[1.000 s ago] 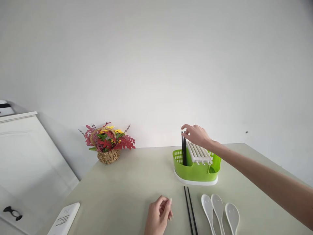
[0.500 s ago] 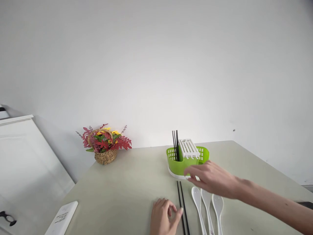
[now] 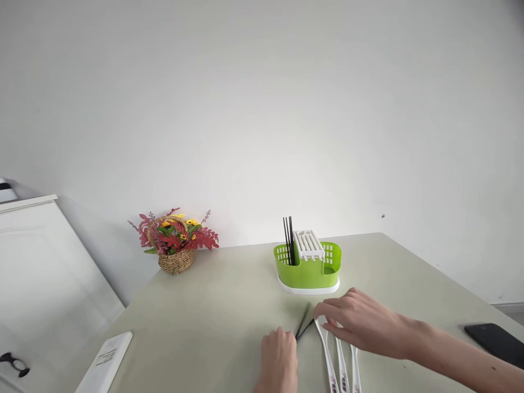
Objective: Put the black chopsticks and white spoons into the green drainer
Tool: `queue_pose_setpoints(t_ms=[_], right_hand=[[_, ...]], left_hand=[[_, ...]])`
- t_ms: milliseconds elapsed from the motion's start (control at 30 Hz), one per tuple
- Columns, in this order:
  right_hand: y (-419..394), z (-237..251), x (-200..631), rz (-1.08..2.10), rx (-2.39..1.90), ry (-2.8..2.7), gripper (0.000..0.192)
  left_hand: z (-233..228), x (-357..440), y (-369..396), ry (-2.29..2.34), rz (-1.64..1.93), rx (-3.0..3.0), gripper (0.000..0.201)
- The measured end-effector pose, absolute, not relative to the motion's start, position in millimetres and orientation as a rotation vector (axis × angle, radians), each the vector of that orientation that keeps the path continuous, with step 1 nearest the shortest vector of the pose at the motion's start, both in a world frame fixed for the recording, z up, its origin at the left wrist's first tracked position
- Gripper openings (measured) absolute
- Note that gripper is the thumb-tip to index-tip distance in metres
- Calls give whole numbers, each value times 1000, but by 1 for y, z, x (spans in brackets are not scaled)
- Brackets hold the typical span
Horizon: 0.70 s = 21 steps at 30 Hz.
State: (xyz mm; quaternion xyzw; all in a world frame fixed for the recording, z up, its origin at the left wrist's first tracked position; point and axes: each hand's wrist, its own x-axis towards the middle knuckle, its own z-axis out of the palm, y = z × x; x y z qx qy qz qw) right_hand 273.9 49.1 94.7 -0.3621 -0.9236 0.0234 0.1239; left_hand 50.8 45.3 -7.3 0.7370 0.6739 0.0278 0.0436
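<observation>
Head view: right hand (image 3: 360,322) and left hand (image 3: 280,357) both pinch thin black chopsticks (image 3: 303,326) low over the pale counter (image 3: 213,316), fingers pressed together; lifting underway, a firmer two-stick grip is needed next.

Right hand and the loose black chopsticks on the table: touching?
Touching. Head view: the right hand's fingertips meet the far ends of the loose chopsticks, which now cross; no gap shows.
</observation>
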Motion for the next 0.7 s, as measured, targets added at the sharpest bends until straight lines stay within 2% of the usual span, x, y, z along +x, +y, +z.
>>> queue_pose_setpoints(t_ms=[100,233,333,433,700], right_hand=[[57,92,273,213,-1159,-2497,23],[72,100,270,459,-1240,-2161,22],[77,114,262,655,-1197,-2038,37],[74,129,249,759,-1130,-2090,36],[58,140,222,688,-1032,-2200,34]], left_hand=[[11,41,45,1969,260,2210,19],[36,29,42,1561,773,1958,38],[42,27,38,1340,1012,1800,37],[35,29,34,1220,1114,1722,33],[5,25,29,1171,1136,1645,34]])
